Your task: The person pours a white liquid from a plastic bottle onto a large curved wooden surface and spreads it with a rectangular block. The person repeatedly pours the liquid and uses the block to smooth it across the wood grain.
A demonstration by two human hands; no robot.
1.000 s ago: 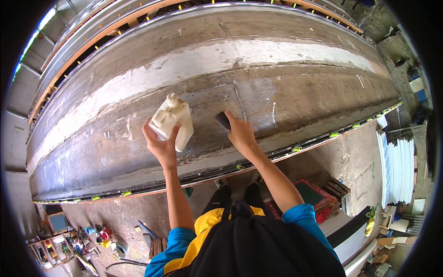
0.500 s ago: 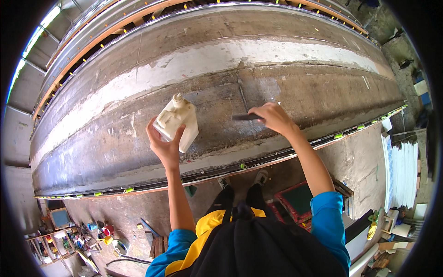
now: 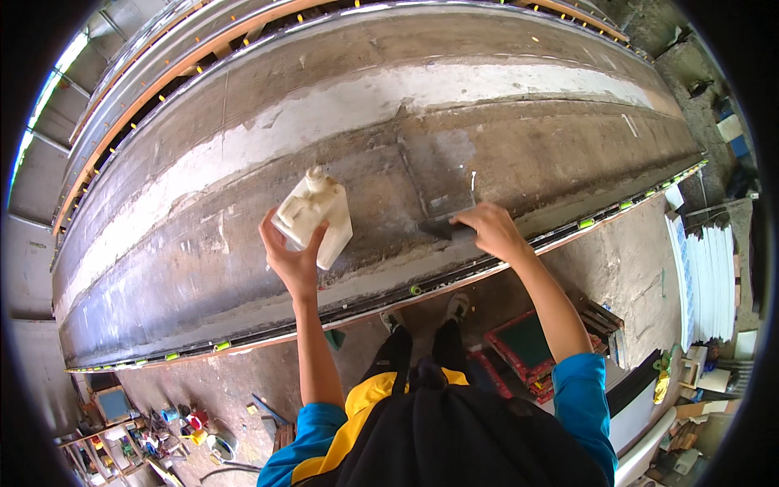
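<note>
My left hand (image 3: 292, 252) is closed round an off-white plastic jug (image 3: 329, 211), tilted, its neck and cap pointing away from me. It is held over a large curved panel (image 3: 535, 146), brown and grey, with a pale band along it. To the right, my right hand (image 3: 491, 230) grips a dark flat spreader (image 3: 438, 227) at the panel's near part. Its blade points left and appears to touch the surface; its edges are blurred. A short white streak (image 3: 473, 180) shows just beyond my right fingers.
Green clips (image 3: 415, 290) line the panel's near edge, close to my feet. Red-framed screens (image 3: 523, 349) lie on the floor at right, with stacked white sheets (image 3: 712, 284) farther right. Tools and tubs (image 3: 195, 420) clutter the lower left.
My right hand has moved slightly nearer to me with the spreader, whose blade has turned and looks broader. The left hand still holds the jug in nearly the same place.
</note>
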